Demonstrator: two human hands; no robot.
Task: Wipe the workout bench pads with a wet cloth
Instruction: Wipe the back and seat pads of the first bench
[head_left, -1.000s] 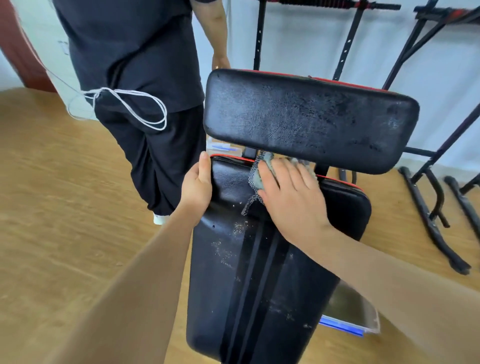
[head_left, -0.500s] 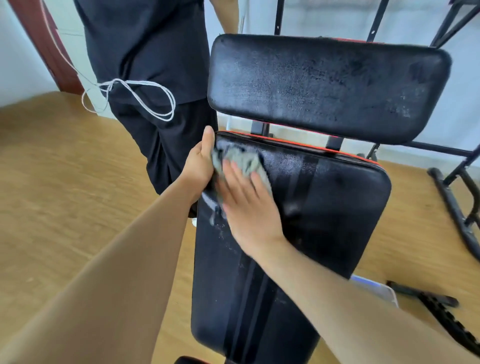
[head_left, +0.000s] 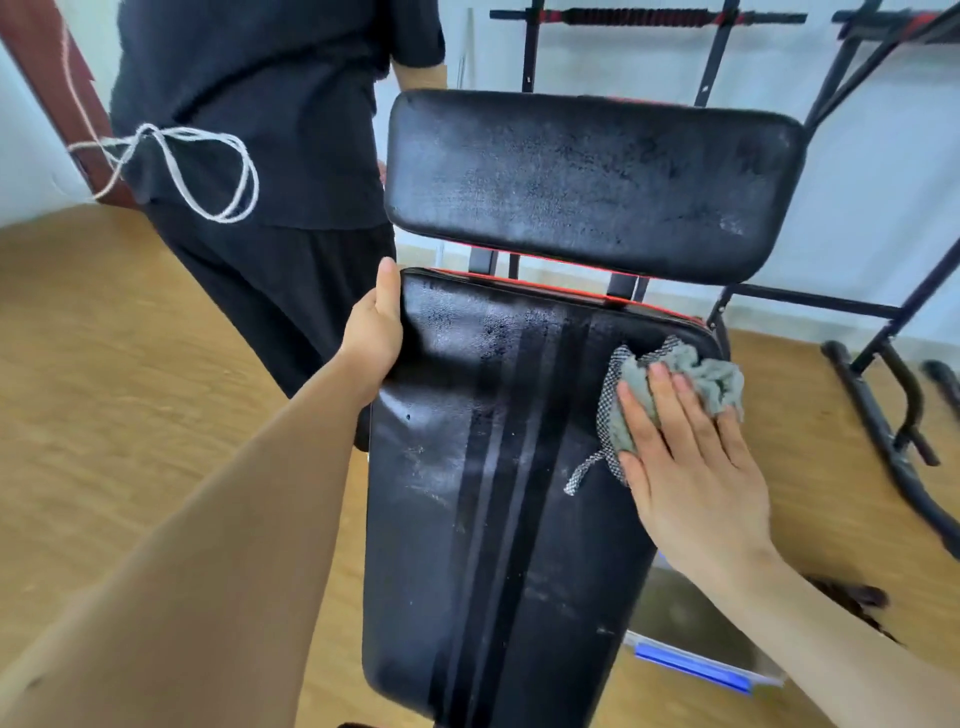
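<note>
Long black vinyl bench pad (head_left: 498, 493) with red edge piping and grey lengthwise stripes ran away from the camera; surface showed pale dusty smears near its left side and lower end, and a glossier dark patch near the far left corner.

Right hand (head_left: 691, 467) lay flat, fingers (head_left: 670, 395) extended and together, palm pressing a crumpled grey cloth with a black-and-white mesh edge (head_left: 691, 379) onto the pad's far right corner. Cloth bunched under and ahead of the fingertips; a strip of the mesh trailed out to the left of the hand onto the pad. The hand was spread open on the cloth, not closed around it.

Left hand (head_left: 371, 332) gripped the pad's far left edge, thumb lying up along the side, fingers wrapped under and hidden.

Second black rectangular upholstered pad (head_left: 592, 182), scuffed and greyish in places, was mounted crosswise above and beyond the long pad on a black metal frame (head_left: 810, 306).

A standing person in dark clothing (head_left: 270, 156) was just left of the bench, a white cord (head_left: 208, 166) looped at the waist. Wooden floor (head_left: 104, 389) beneath. A clear plastic container with a blue edge (head_left: 696, 660) sat on the floor below the pad's right side.
</note>
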